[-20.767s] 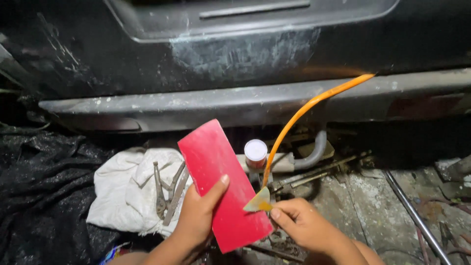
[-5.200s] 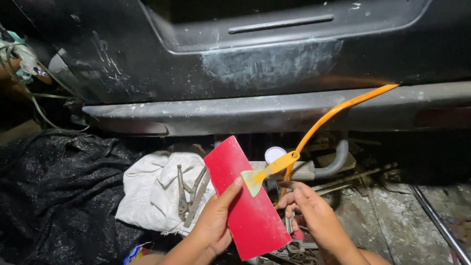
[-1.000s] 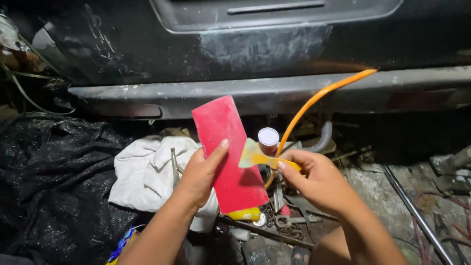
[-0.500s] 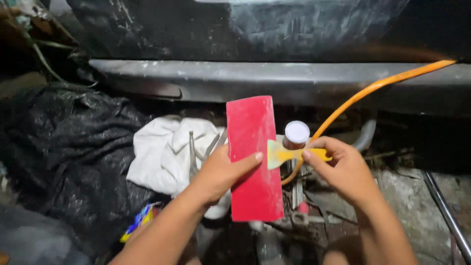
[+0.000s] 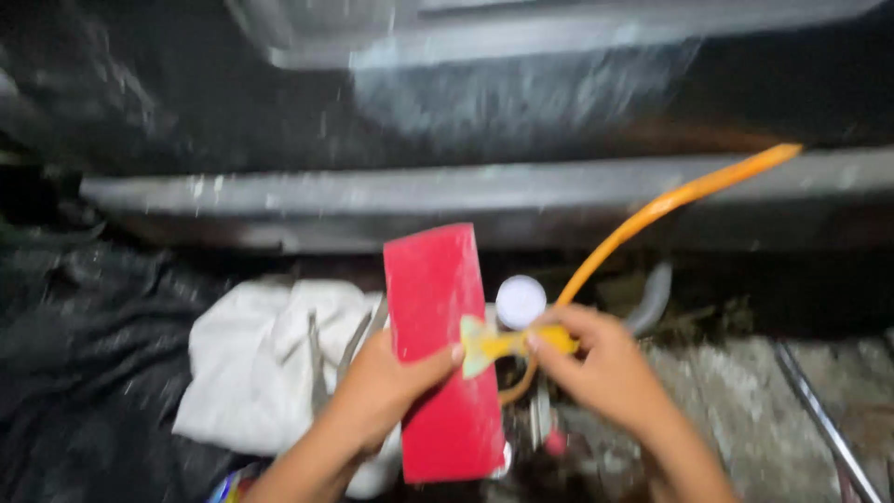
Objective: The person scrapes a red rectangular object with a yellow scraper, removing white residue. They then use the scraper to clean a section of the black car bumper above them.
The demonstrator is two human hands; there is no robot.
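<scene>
Here, one left hand [image 5: 386, 387] grips one red board [image 5: 440, 349] at centre; one right hand [image 5: 596, 368] pinches one yellow scraper [image 5: 498, 343].

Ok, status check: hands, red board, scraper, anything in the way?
Left hand grips red board. Right hand holds yellow scraper, blade at board's edge. White-capped can and orange hose close behind.

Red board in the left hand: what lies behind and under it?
Behind the red board lies a white cloth with metal tools, showing to its left. A white round cap sits beside its right edge. What the board itself covers cannot be seen; the frame is blurred.
</scene>
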